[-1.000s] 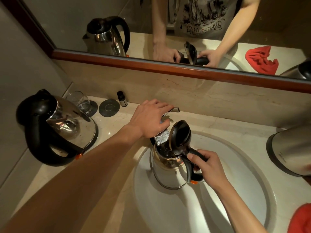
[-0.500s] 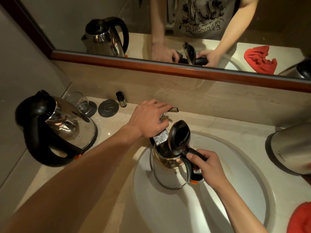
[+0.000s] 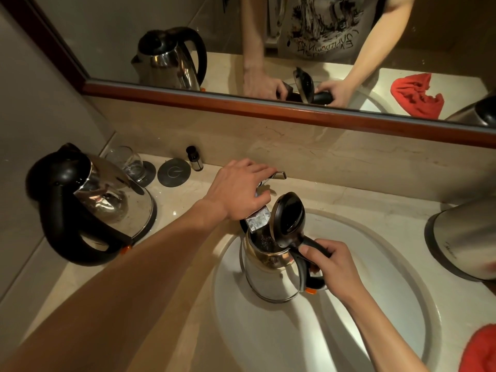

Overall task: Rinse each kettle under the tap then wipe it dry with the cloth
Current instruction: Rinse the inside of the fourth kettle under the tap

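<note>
Head view, kettle no. 1 in hand. Right hand (image 3: 334,267) has its grip closed round the black handle of the steel kettle (image 3: 271,275), holding it upright inside the white basin (image 3: 375,304) with its lid (image 3: 288,214) flipped open and its mouth directly below the tap spout (image 3: 257,220). Left hand (image 3: 239,190) lies over the tap body, fingers curled on it, grip closed on the tap; lever tip (image 3: 280,175) pokes out past the fingers. Against the frames one second and half a second back: almost no change. Both hands and the kettle hold the same places; only the camera has shifted a little. Dark rippled surface shows inside the kettle mouth, so water is probably in or entering it; flow itself cannot be made out. Judgement: rinse step under way, filling phase, not yet swirled or emptied. Second kettle (image 3: 91,205) stands on the bench at left, third kettle (image 3: 467,237) at right edge, both apparently waiting. Red cloth (image 3: 480,350) lies at lower right on the bench, well apart from the hands, untouched. Risk: overfill, or the wet handle slipping.
</note>
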`<move>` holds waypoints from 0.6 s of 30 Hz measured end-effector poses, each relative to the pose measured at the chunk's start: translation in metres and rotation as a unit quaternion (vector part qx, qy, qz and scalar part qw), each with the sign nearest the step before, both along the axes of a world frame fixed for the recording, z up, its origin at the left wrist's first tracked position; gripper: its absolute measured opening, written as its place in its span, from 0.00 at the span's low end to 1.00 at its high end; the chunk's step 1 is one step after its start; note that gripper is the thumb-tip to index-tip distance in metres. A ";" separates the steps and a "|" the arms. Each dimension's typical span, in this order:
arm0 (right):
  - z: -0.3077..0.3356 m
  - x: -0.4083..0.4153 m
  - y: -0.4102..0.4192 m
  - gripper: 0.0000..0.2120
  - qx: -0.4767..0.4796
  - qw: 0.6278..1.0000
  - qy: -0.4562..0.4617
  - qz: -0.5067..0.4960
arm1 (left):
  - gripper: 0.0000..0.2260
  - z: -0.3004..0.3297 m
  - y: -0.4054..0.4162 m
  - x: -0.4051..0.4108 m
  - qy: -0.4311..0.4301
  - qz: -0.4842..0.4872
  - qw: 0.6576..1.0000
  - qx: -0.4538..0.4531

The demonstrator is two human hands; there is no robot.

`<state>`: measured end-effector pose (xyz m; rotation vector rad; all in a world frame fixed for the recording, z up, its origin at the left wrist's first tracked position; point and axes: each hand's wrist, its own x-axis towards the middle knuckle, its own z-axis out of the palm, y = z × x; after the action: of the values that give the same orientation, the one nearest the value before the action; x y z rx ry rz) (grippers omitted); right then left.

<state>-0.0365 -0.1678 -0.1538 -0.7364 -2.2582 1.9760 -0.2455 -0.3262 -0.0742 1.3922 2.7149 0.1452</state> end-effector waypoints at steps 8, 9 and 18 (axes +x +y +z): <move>0.000 -0.001 0.000 0.31 0.004 1.000 0.000 0.005 | 0.29 0.000 0.000 0.000 0.002 0.000 1.000 -0.002; 0.000 -0.001 0.001 0.31 0.004 1.000 0.000 0.005 | 0.29 0.000 0.000 0.000 0.002 0.000 1.000 -0.002; 0.000 -0.001 0.000 0.30 0.011 1.000 -0.003 0.001 | 0.29 0.000 0.000 -0.001 0.000 0.001 1.000 -0.001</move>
<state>-0.0377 -0.1675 -0.1541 -0.7377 -2.2811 1.9494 -0.2461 -0.3260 -0.0746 1.3880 2.7162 0.1431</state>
